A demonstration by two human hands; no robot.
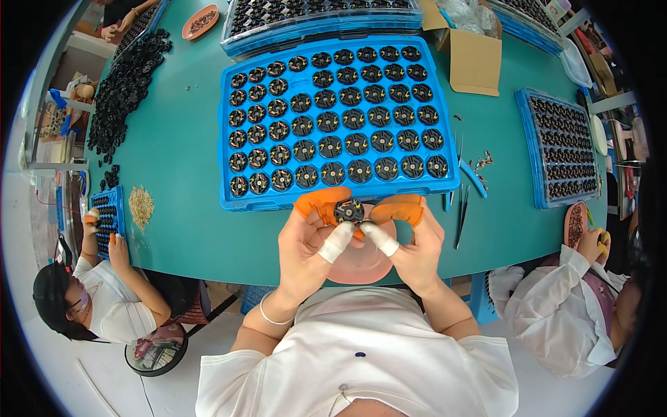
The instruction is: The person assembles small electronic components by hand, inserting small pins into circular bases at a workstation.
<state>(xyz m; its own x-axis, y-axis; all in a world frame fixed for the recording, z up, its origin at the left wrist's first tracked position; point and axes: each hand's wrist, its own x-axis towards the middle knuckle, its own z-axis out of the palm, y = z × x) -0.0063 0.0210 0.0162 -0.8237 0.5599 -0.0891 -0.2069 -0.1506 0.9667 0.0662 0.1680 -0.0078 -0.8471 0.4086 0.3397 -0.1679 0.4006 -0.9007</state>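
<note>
Just in front of the blue tray (340,197), I hold a small round black part (349,211) with a metal centre and bits of yellow on it. It looks like a small motor part. My left hand (314,233) pinches it between a white-capped thumb and orange-covered fingers. My right hand (406,240), covered the same way, presses its thumb tip to the part's lower right edge; whether a tiny piece sits between those fingers is hidden. Below them rests a pink bowl (358,267), partly covered by my hands. Rows of similar round parts fill the tray, with one bare pocket near its upper left.
Tweezers (462,222) and a blue-handled tool (474,179) lie right of the tray, by loose small components (481,161). Black parts (128,94) are heaped at left, near small brass-coloured pieces (141,207). Behind stand stacked trays (319,31) and a cardboard box (475,64). Co-workers sit on both sides.
</note>
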